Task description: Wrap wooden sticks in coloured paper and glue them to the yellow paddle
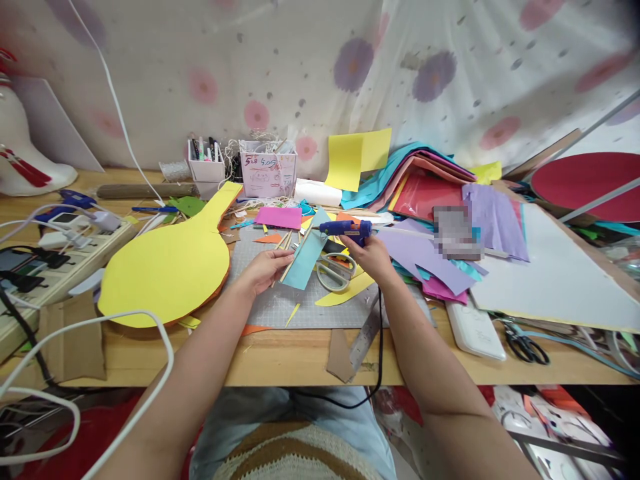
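Starting at the left end of the bench (300, 353), I have a power strip (113, 243) crowded with plugs, with a white cable looping in front of it. Next to it lies a large yellow cutout (165, 267), its round body toward me and its narrow neck slanting away to the right, near a small white box (207, 170) of pens and a larger box (269, 173) with handwriting on it. Then comes my left hand (263, 270), over the grey cutting mat (270, 313), fingers pinching several thin sticks (283, 247) and a light blue paper strip (306, 259), which I hold tilted above the mat. Between my hands, scissors (334, 289) with pale loop handles lie on the mat, and a curved yellow scrap (347, 292) sits just beside them. My right hand (373, 257) has its fingers wrapped around the grip of a blue glue gun (345, 230), its nozzle pointing left at the upper part of the strip; whether the tip touches the paper, I cannot tell. Its black cord hangs down past the bench edge. Further right I see purple paper (420, 257), a white oblong device (475, 330), black-handled scissors (527, 343) and, behind a white board (560, 273), a red disc (590, 187).
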Action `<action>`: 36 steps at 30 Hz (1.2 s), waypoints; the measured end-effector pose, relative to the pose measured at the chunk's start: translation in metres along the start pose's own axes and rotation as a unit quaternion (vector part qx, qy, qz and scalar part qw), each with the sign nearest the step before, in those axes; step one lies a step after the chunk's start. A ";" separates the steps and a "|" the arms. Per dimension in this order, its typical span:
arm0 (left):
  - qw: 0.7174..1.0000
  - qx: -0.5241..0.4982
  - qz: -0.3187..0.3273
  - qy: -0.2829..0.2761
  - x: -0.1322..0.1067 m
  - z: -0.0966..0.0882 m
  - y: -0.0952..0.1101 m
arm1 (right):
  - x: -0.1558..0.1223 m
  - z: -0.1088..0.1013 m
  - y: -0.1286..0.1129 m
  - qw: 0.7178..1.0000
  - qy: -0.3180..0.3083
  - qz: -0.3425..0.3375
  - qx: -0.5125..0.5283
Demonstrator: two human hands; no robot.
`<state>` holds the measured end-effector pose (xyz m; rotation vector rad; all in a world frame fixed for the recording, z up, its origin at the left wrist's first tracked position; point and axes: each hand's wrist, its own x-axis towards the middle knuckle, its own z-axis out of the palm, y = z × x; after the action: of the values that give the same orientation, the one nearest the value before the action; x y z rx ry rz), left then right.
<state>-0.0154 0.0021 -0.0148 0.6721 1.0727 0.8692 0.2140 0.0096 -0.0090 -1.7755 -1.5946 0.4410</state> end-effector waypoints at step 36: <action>0.973 -0.167 0.140 0.075 0.016 -0.015 0.002 | 0.025 0.008 0.059 1.000 0.017 0.003 -0.023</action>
<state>-0.0264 0.0177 -0.0257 0.4835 0.9464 1.3289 0.2559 0.0362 -0.0501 -1.8132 -1.5870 0.3788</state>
